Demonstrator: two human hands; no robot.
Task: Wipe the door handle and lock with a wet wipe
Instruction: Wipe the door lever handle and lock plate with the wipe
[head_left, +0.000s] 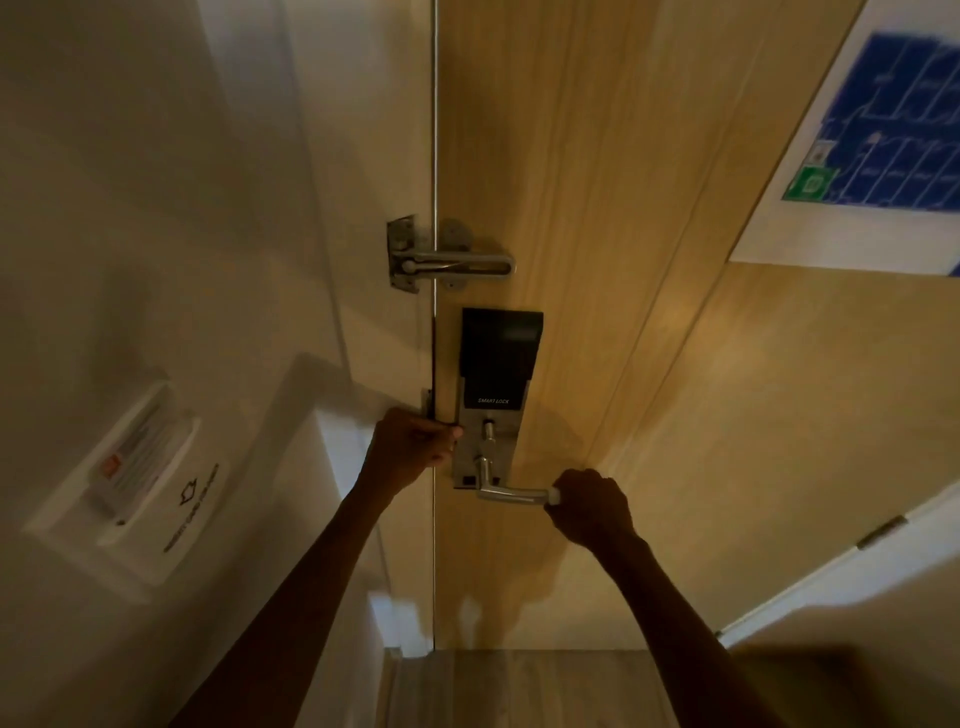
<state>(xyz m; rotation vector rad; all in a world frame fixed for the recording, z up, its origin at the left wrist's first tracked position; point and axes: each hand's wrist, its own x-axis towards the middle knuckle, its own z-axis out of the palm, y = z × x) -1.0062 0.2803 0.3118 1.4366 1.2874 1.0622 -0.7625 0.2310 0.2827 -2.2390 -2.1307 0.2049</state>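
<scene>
The free end of the lever handle (511, 492) is gripped by the right hand (589, 512), fingers closed around a small white wad, apparently the wet wipe (554, 495). The left hand (410, 447) is curled against the door edge beside the smart lock (491, 410); what it holds, if anything, cannot be told. If the lever is pressed down while rubbed, the latch may be released (the swing bar guard (452, 264) above looks engaged). Moisture could also be carried onto the lock's dark panel.
</scene>
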